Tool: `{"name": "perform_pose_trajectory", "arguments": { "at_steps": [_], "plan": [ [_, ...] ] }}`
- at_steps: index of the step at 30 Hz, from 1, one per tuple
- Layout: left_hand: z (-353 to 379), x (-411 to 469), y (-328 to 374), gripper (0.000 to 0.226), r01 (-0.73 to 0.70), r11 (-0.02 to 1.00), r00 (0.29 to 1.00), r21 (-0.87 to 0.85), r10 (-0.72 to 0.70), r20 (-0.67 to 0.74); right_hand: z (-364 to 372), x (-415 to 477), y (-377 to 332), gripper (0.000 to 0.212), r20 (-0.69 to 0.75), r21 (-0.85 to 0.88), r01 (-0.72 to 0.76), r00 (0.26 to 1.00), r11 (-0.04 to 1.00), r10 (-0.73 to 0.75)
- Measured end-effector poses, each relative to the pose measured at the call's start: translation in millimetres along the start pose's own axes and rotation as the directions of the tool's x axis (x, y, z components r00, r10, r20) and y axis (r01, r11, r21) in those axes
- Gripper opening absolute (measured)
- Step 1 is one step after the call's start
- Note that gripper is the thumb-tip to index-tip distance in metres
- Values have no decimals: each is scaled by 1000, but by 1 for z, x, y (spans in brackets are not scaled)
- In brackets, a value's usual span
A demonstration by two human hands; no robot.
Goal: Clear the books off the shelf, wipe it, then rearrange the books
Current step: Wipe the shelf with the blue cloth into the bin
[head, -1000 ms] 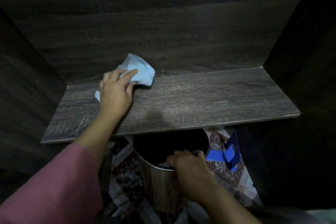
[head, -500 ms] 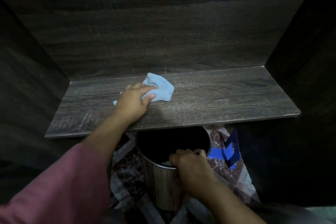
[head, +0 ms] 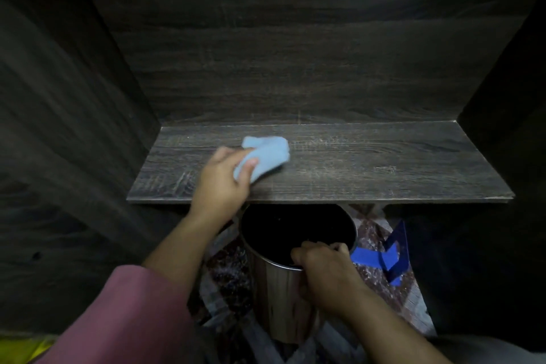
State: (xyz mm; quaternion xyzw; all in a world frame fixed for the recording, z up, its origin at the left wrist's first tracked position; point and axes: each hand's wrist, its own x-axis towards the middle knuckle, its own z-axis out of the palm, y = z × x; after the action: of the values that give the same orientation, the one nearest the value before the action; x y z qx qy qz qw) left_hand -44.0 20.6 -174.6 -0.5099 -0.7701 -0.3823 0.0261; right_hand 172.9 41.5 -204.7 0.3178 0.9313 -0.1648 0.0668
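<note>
The dark wooden shelf (head: 369,162) carries no books. My left hand (head: 221,183) grips a light blue cloth (head: 263,156) and presses it on the shelf, left of centre and close to the front edge. Below the shelf's front edge stands a shiny metal bin (head: 283,289) with a dark inside. My right hand (head: 328,272) curls over the bin's near rim and holds it. No books are in view.
Dark wooden side walls (head: 74,127) and a back panel (head: 280,68) enclose the shelf. A blue bookend (head: 390,257) lies on the patterned floor (head: 227,278) to the right of the bin.
My left hand has dragged the cloth from the back left of the shelf toward the front and to the right. My right hand stays on the bin's rim.
</note>
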Motion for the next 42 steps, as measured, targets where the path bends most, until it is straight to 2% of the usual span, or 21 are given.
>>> {"name": "perform_pose_trajectory", "arguments": {
  "at_steps": [3, 6, 8, 11, 13, 15, 19, 22, 28, 34, 37, 40, 42],
  "plan": [
    [-22, 26, -32, 30, 192, 962, 953, 195, -134, -273, 0, 5, -2, 32, -11, 14, 11, 1000, 1000, -11],
    [-40, 49, -71, 35, 388, 887, 866, 250, -258, -428, 1, 10, -5, 27, -12, 35, 20, 1000, 999, -20],
    [-42, 59, -90, 39, 427, 849, 864, 310, -283, -416, 3, 13, -6, 21, -26, 62, 20, 999, 998, -19],
    [-31, 70, -107, 42, 425, 777, 904, 465, -341, -256, 5, 16, -6, 20, -38, 92, 22, 999, 995, -19],
    [-26, 81, -109, 44, 485, 696, 863, 529, -479, -161, 6, 19, -6, 23, -37, 111, 21, 999, 994, -17],
    [-26, 88, -103, 44, 531, 640, 815, 555, -565, -128, 7, 21, -6, 27, -19, 116, 23, 1000, 993, -21],
    [-14, 72, -76, 46, 357, 766, 905, 535, -425, 5, 10, 19, -3, 26, 7, 103, 4, 1000, 995, -4],
    [0, 50, -55, 44, 260, 843, 940, 471, -333, 78, 9, 16, 0, 29, 19, 67, -9, 1000, 998, 8],
    [15, 13, -11, 32, 167, 924, 950, 344, -244, 195, 8, 11, 5, 31, 28, 31, -24, 999, 999, 23],
    [17, -21, 33, 29, 124, 986, 937, 113, -154, 313, 9, 3, 8, 32, 18, -3, -2, 1000, 1000, 2],
    [4, -28, 57, 30, 101, 993, 967, 52, -111, 230, 10, -2, 9, 32, 17, -20, 35, 999, 999, -34],
    [-12, -24, 75, 35, 73, 997, 997, -25, -73, 1, 10, -5, 10, 28, 19, -17, 45, 999, 999, -45],
    [-15, -23, 74, 34, 88, 996, 992, 8, -86, -95, 10, -6, 10, 28, 21, -16, 38, 999, 999, -37]
  ]
}}
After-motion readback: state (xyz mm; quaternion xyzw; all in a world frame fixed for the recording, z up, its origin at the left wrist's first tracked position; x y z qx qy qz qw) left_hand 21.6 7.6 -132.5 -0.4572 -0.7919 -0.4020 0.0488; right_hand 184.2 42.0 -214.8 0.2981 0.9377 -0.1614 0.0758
